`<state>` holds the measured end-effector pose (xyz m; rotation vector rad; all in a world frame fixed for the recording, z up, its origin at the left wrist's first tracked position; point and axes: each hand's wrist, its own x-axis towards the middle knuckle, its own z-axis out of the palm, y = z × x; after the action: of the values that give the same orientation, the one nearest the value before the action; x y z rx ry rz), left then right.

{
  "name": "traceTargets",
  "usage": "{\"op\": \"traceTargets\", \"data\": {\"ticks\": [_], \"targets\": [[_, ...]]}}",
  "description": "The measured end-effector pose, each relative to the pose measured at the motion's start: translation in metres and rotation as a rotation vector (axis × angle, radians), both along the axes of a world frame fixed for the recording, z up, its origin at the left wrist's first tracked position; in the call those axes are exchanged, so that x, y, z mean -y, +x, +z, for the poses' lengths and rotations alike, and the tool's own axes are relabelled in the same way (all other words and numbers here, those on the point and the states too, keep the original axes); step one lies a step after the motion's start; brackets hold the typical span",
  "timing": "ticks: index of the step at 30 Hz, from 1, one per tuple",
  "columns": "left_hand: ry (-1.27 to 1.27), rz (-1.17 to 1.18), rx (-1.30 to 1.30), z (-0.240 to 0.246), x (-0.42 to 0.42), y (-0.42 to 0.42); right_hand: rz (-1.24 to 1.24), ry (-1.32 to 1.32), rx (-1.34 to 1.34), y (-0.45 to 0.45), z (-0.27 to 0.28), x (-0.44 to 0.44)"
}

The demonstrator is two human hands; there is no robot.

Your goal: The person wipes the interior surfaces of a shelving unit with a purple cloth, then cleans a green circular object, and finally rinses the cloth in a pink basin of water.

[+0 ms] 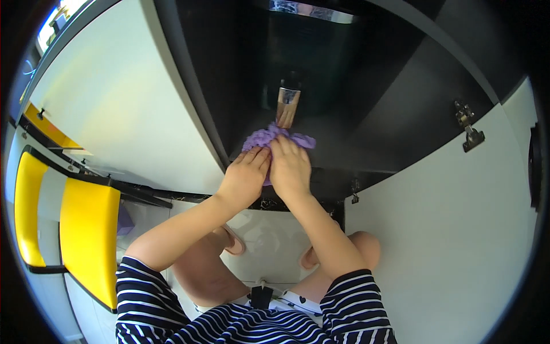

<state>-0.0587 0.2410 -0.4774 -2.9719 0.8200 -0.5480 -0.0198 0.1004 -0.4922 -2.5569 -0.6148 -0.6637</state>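
Observation:
A crumpled purple cloth point(260, 138) lies under both hands at the front of a dark cabinet interior point(343, 146). My left hand point(245, 172) presses on the cloth's left part, fingers pointing away from me. Beside it, my right hand point(291, 165) rests on the cloth with its fingers bent over it. Just beyond the cloth is a shiny metal piece point(288, 107), which looks like a door handle or its reflection; I cannot tell which. The palms and the cloth beneath them are hidden.
An open white cabinet door point(412, 241) with metal hinges point(473, 138) stands at the right. To the left is a white cabinet panel point(116, 99). A yellow chair point(89, 236) stands at the far left. Pale floor tiles point(266, 245) lie between my feet.

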Motion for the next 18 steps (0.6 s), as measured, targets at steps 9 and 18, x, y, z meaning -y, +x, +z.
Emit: {"op": "traceTargets", "data": {"ticks": [9, 18], "targets": [[-0.370, -0.147, -0.112, -0.015, 0.073, 0.058, -0.384, -0.187, -0.348, 0.055, 0.026, 0.065], [-0.433, -0.201, -0.336, -0.002, 0.076, 0.090, -0.370, -0.132, -0.235, 0.103, 0.005, 0.073]]}}
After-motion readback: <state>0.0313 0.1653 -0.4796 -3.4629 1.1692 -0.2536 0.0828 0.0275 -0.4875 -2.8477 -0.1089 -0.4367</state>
